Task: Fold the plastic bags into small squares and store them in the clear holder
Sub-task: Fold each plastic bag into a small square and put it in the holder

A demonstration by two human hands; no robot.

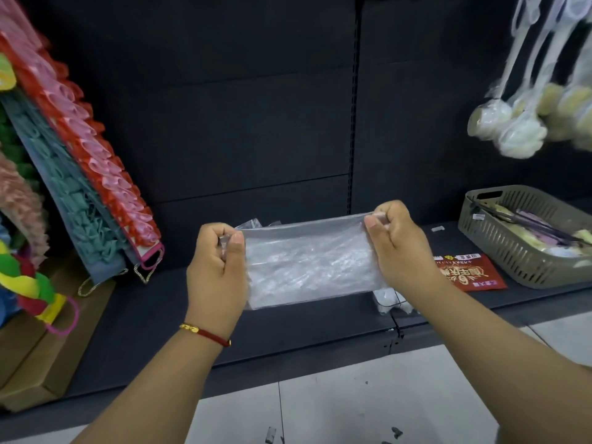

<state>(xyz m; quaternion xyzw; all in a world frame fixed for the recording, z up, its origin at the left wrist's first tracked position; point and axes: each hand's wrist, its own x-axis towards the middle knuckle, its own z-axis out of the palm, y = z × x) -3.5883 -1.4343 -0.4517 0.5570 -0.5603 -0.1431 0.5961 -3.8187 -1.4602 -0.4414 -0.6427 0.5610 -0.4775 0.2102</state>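
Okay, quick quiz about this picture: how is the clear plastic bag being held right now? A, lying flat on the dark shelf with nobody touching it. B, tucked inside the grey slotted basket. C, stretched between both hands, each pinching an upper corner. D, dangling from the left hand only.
C: the left hand and the right hand each pinch an upper corner of the clear plastic bag, which spans between them above the dark shelf.

Crinkled translucent plastic bag (309, 261); matt dark shelf (160, 331)
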